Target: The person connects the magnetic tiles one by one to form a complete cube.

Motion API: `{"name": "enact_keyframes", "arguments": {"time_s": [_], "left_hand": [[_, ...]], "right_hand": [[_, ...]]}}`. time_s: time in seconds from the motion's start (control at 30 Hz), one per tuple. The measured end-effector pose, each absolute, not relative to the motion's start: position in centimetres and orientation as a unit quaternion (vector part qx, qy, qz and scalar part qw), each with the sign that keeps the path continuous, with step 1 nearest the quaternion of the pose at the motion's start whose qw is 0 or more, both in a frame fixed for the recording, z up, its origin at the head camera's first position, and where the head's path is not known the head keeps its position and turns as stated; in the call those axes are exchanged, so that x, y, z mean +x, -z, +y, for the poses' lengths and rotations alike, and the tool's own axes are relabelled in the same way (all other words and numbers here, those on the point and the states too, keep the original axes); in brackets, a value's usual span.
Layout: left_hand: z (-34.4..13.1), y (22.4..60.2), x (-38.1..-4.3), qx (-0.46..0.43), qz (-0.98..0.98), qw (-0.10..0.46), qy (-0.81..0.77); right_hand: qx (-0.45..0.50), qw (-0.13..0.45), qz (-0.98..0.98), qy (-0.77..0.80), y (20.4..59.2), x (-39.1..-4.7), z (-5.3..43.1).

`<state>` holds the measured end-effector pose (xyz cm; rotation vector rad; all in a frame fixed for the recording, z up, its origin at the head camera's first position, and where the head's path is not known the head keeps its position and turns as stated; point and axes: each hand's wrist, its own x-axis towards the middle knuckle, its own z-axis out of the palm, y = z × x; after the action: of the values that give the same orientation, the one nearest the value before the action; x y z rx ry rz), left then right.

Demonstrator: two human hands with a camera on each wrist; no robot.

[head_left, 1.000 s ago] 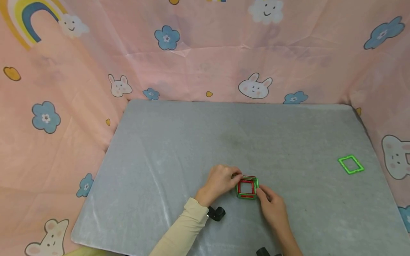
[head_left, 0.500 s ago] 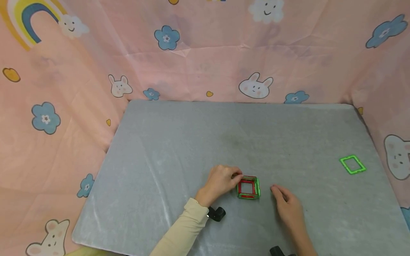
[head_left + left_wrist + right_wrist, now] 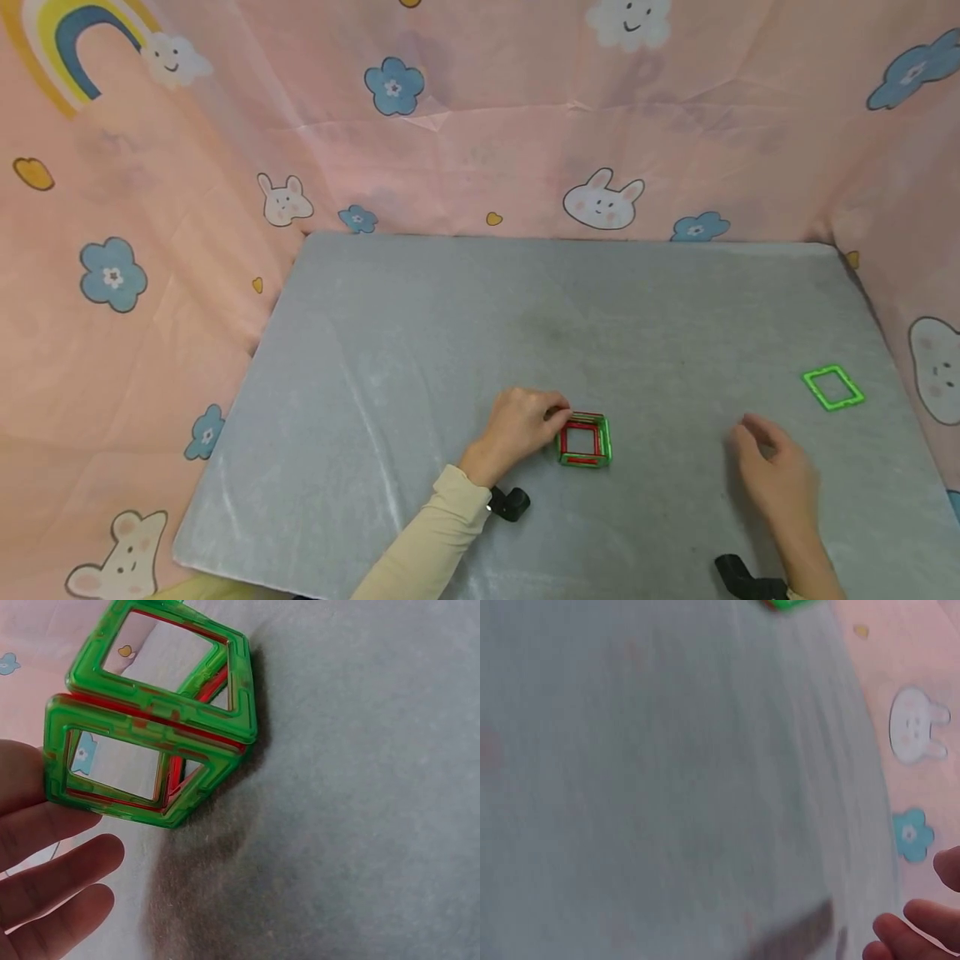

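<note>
A small hollow cube of green and red magnetic tiles (image 3: pixel 604 442) rests on the grey table. My left hand (image 3: pixel 521 429) pinches its far left corner. Close up in the left wrist view, the cube's green frames (image 3: pixel 154 712) show red edges along their joins, and the lower fingers (image 3: pixel 71 870) spread free of it. My right hand (image 3: pixel 780 479) is apart from the cube, over the table's right part, with fingers loosely bent and nothing visible in them. Nearest to it lies a flat green magnetic tile (image 3: pixel 816 392), a square frame.
The grey table (image 3: pixel 420 333) is bordered by a pink patterned cloth (image 3: pixel 480 150) at the back and sides. A black wrist camera (image 3: pixel 510 504) sits by the left wrist, another black camera (image 3: pixel 738 579) by the right.
My right hand has left the cube's right side and moved right, toward the loose green tile. My left hand has stayed at the cube, which keeps its place.
</note>
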<state>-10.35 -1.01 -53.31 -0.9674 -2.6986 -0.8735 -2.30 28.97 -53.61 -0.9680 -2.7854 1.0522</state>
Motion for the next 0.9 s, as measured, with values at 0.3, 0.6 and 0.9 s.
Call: {"name": "enact_keyframes", "arguments": {"time_s": [0.3,0.6,0.9], "left_hand": [[-1.1,53.5,-10.3,-0.321,-0.899,0.072,0.289],[-1.2,53.4,-10.2,-0.316,-0.903,0.067,0.285],[-1.1,53.3,-10.2,-0.315,-0.903,0.066,0.284]], "right_hand": [[-0.303,-0.011,-0.903,-0.304,54.2,-3.7,34.1],[-0.277,0.014,-0.922,-0.271,54.6,-5.2,37.1],[-0.268,0.02,-0.931,-0.248,55.2,-6.7,40.3]]}}
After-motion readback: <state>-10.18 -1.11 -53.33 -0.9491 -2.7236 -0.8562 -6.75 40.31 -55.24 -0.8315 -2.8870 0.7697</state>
